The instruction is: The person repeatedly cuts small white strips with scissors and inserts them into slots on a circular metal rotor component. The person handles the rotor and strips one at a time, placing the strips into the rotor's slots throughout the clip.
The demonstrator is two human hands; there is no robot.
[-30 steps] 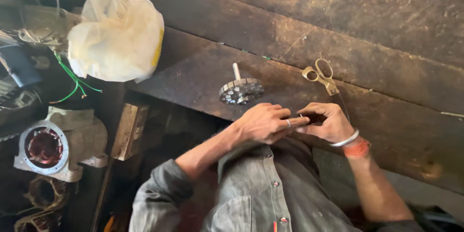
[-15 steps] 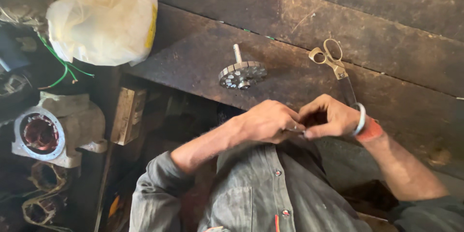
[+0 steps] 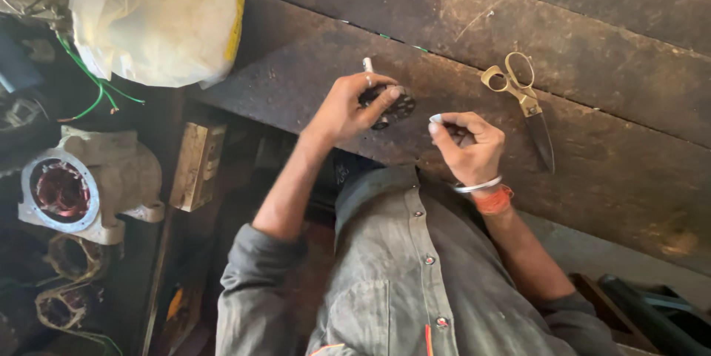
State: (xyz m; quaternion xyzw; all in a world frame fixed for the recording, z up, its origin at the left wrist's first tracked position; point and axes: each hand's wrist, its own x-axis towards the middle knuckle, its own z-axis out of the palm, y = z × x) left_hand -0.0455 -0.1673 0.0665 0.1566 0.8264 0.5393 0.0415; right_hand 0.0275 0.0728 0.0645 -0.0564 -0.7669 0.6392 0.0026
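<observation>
My left hand (image 3: 349, 106) grips a dark round metal rotor (image 3: 391, 106) with a pale shaft sticking up, resting on the worn wooden bench (image 3: 607, 141). My right hand (image 3: 468, 145) is just right of the rotor, fingers pinched on a small dark piece with a pale tip; I cannot make out what it is. A metal bangle and an orange thread band circle the right wrist. Both forearms reach up from grey shirt sleeves.
Brass-handled scissors (image 3: 524, 100) lie on the bench to the right of my hands. A white plastic bag (image 3: 159, 19) sits at the upper left with green wires (image 3: 92, 93) beneath. A motor housing with copper windings (image 3: 70, 193) and a wooden block (image 3: 196, 165) lie at the left.
Both hands were pinched together near my chest. My left hand has since reached up and taken hold of the rotor; my right hand has risen beside it, still pinching the small piece.
</observation>
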